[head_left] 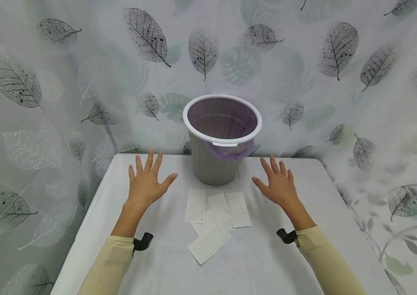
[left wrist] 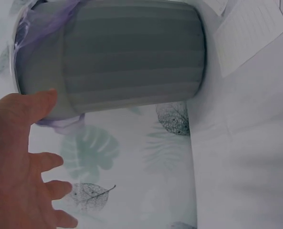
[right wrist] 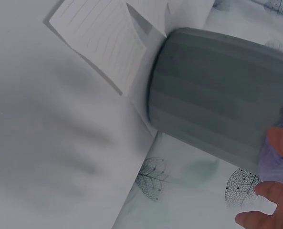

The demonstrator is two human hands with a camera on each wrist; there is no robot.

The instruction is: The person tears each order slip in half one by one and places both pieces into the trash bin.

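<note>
Both hands hover over the white table with fingers spread, holding nothing. My left hand (head_left: 145,185) is left of a grey trash can (head_left: 212,164), and my right hand (head_left: 277,186) is to its right, both apart from it. The can stands upright, with a white rim (head_left: 226,142) and a purple bag (head_left: 230,153) folded over its front. Between the hands lie several lined paper sheets (head_left: 195,207), some overlapping, one turned at an angle nearer the front (head_left: 209,245). In the left wrist view the thumb overlaps the can (left wrist: 131,57); the right wrist view shows the can (right wrist: 217,90) beyond the sheets.
The white table (head_left: 164,270) has its far edge just behind the can. A leaf-patterned curtain (head_left: 208,53) hangs behind and along both sides. A small black device (head_left: 142,241) sits at the left wrist, and another black device (head_left: 286,236) at the right.
</note>
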